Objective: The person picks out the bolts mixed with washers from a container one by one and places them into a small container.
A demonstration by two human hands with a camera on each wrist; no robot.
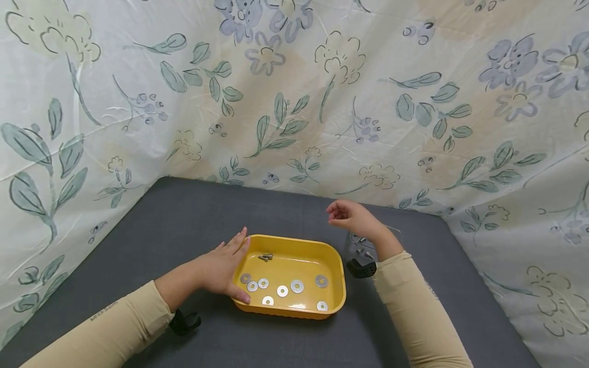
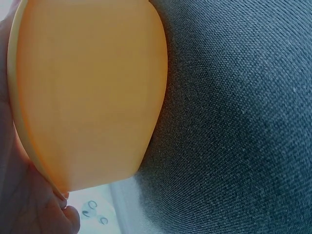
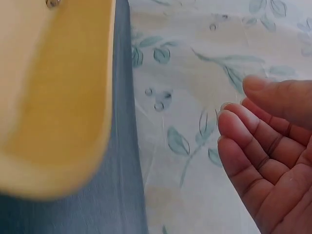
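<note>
A yellow tray (image 1: 294,260) sits on the dark table, holding several flat metal washers (image 1: 282,291) and a small cluster of screws (image 1: 265,257). My left hand (image 1: 223,268) rests on the tray's left end with fingers spread and nearly straight, the thumb over the near corner. In the left wrist view the palm lies along the rim, beside the tray's outer wall (image 2: 92,97). To the right of the tray, my right hand (image 1: 352,217) is raised with fingers loosely bent. The right wrist view shows nothing between its thumb and fingers (image 3: 239,156).
Below the right forearm, partly hidden by it, lies a clear container (image 1: 353,255) with several screws (image 1: 366,254) in it. Dark cloth covers the table (image 1: 207,209). A floral curtain (image 1: 276,153) hangs along the back and both sides.
</note>
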